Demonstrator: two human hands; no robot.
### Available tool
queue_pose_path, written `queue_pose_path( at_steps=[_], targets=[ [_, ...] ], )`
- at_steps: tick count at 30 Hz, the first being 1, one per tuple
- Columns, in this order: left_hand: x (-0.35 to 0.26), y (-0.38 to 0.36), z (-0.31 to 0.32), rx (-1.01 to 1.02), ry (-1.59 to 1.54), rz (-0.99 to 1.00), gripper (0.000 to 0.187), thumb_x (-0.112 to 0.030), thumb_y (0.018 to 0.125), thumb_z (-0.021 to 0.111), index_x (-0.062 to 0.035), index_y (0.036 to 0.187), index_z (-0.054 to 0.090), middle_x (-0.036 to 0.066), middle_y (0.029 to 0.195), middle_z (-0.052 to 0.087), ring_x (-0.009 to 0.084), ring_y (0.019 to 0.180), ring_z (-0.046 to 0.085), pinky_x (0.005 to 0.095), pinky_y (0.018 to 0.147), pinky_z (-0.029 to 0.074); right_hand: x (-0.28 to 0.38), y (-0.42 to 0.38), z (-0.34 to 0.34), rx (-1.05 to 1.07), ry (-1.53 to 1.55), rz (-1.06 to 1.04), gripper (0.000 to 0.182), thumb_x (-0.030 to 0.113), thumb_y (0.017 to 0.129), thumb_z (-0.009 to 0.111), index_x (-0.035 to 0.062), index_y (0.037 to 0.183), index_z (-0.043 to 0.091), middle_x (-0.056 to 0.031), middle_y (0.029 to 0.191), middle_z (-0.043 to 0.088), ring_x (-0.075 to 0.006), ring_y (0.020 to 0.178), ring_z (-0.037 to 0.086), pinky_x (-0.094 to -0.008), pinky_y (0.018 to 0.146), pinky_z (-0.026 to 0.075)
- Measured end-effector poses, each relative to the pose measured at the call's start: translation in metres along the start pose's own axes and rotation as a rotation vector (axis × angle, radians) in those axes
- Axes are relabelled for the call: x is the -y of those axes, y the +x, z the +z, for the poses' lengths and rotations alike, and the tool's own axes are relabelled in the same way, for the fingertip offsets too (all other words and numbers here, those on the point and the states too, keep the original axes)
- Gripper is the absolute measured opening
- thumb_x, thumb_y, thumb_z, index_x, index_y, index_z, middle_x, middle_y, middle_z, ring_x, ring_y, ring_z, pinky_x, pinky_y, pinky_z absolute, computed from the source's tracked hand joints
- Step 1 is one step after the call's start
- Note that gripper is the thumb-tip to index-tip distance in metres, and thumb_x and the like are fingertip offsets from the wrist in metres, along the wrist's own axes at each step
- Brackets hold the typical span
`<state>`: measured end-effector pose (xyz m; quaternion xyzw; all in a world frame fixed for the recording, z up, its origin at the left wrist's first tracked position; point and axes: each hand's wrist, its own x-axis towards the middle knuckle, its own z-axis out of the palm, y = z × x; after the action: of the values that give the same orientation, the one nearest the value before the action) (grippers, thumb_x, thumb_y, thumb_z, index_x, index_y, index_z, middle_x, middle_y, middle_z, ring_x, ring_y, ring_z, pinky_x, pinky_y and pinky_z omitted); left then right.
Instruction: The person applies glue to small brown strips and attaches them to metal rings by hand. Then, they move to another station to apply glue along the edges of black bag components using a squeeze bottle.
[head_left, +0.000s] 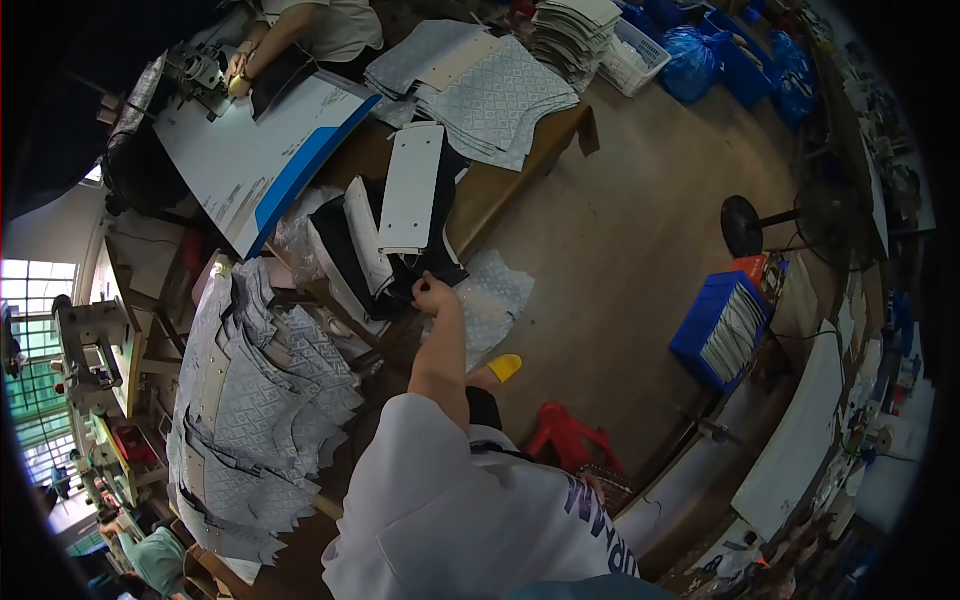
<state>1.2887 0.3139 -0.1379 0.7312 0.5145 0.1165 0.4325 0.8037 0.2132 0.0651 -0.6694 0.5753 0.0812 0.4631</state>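
Note:
My left hand reaches forward, its fingers closed on the lower edge of a black fabric piece. This piece lies on the bench among other black and white pieces. A long white panel with small holes near its ends rests on top. Beside it a narrower white strip stands tilted. Below my hand, a grey patterned piece with a pale strip hangs at the bench side. My right hand is not in view.
Patterned pieces form a large pile at left and a stack on the bench. A co-worker's hand is at a sewing machine. A red stool, blue crate and black fan stand to the right.

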Motion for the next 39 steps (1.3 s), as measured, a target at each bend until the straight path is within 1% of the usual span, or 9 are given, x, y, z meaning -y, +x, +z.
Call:
queue_pose_path(
  at_steps=[4, 8, 15, 19, 22, 26, 29, 34, 39],
  targets=[
    [0.014, 0.006, 0.010, -0.015, -0.065, 0.156, 0.032, -0.038, 0.079, 0.069, -0.0066, 0.080, 0.063, 0.017, 0.085, 0.065, 0.0419, 0.102, 0.050, 0.0527, 0.091, 0.037, -0.015, -0.003, 0.006, -0.042, 0.099, 0.001, 0.024, 0.018, 0.093, 0.051, -0.0028, 0.102, 0.058, -0.0114, 0.077, 0.061, -0.0169, 0.069, 0.056, -0.0306, 0.066, 0.047],
    [0.031, 0.019, 0.013, 0.050, -0.121, 0.261, 0.033, -0.036, 0.079, 0.070, -0.0043, 0.077, 0.061, 0.017, 0.082, 0.065, 0.0419, 0.101, 0.050, 0.0476, 0.103, 0.028, -0.040, -0.001, 0.012, -0.106, -0.135, -0.077, 0.021, 0.015, 0.092, 0.050, -0.0017, 0.098, 0.061, -0.0199, 0.087, 0.064, -0.0284, 0.080, 0.063, -0.0348, 0.072, 0.048],
    [-0.039, 0.012, -0.026, 0.089, -0.120, 0.311, 0.026, -0.026, 0.075, 0.068, -0.0017, 0.074, 0.062, 0.014, 0.077, 0.062, 0.0302, 0.070, 0.056, 0.0421, 0.069, 0.047, -0.025, -0.022, 0.018, -0.162, -0.005, -0.046, 0.019, 0.013, 0.090, 0.052, -0.0001, 0.098, 0.062, -0.0195, 0.090, 0.065, -0.0343, 0.086, 0.063, -0.0374, 0.075, 0.047],
    [-0.144, -0.009, -0.077, 0.153, -0.208, 0.400, 0.024, -0.024, 0.072, 0.068, -0.0008, 0.074, 0.062, 0.012, 0.073, 0.063, 0.0263, 0.067, 0.057, 0.0400, 0.066, 0.047, -0.044, -0.033, 0.028, -0.195, 0.032, -0.029, 0.017, 0.012, 0.090, 0.052, -0.0005, 0.096, 0.062, -0.0200, 0.087, 0.064, -0.0355, 0.083, 0.062, -0.0382, 0.072, 0.047],
    [-0.203, 0.014, -0.100, 0.155, -0.087, 0.715, 0.026, -0.027, 0.070, 0.069, -0.0009, 0.073, 0.065, 0.012, 0.071, 0.066, 0.0269, 0.066, 0.060, 0.0392, 0.066, 0.048, -0.071, -0.045, 0.042, -0.257, 0.060, -0.033, 0.018, 0.013, 0.089, 0.054, -0.0008, 0.097, 0.061, -0.0194, 0.084, 0.064, -0.0339, 0.078, 0.062, -0.0367, 0.068, 0.048],
    [-0.263, 0.015, -0.147, 0.458, 0.012, 1.199, 0.024, -0.022, 0.068, 0.070, 0.0005, 0.067, 0.062, 0.011, 0.063, 0.062, 0.0242, 0.059, 0.058, 0.0361, 0.064, 0.046, -0.108, -0.068, 0.069, -0.311, 0.265, 0.124, 0.018, 0.012, 0.088, 0.055, -0.0007, 0.098, 0.062, -0.0177, 0.083, 0.065, -0.0289, 0.074, 0.063, -0.0356, 0.066, 0.048],
    [-0.270, -0.044, -0.167, 0.722, 0.143, 1.436, 0.023, -0.021, 0.069, 0.069, 0.0006, 0.066, 0.060, 0.011, 0.060, 0.061, 0.0207, 0.055, 0.054, 0.0339, 0.061, 0.045, -0.115, -0.093, 0.091, -0.492, 0.144, -0.017, 0.019, 0.013, 0.086, 0.056, 0.0015, 0.098, 0.064, -0.0172, 0.082, 0.065, -0.0296, 0.073, 0.063, -0.0373, 0.066, 0.049],
    [-0.210, -0.134, -0.145, 1.286, 0.106, 1.602, 0.021, -0.016, 0.068, 0.067, 0.0013, 0.062, 0.056, 0.009, 0.057, 0.055, 0.0161, 0.054, 0.047, 0.0322, 0.055, 0.042, -0.139, -0.118, 0.150, -0.622, 0.372, 0.200, 0.021, 0.021, 0.084, 0.053, 0.0030, 0.091, 0.062, -0.0174, 0.084, 0.064, -0.0351, 0.076, 0.062, -0.0431, 0.067, 0.048],
    [-0.116, -0.241, -0.235, 1.605, 0.151, 1.839, 0.022, -0.016, 0.067, 0.067, 0.0018, 0.062, 0.056, 0.009, 0.056, 0.055, 0.0161, 0.053, 0.047, 0.0321, 0.055, 0.041, -0.182, -0.179, 0.193, -0.681, 0.433, 0.371, 0.022, 0.022, 0.086, 0.051, 0.0067, 0.096, 0.063, -0.0148, 0.092, 0.065, -0.0346, 0.088, 0.061, -0.0426, 0.077, 0.048]
  ],
)
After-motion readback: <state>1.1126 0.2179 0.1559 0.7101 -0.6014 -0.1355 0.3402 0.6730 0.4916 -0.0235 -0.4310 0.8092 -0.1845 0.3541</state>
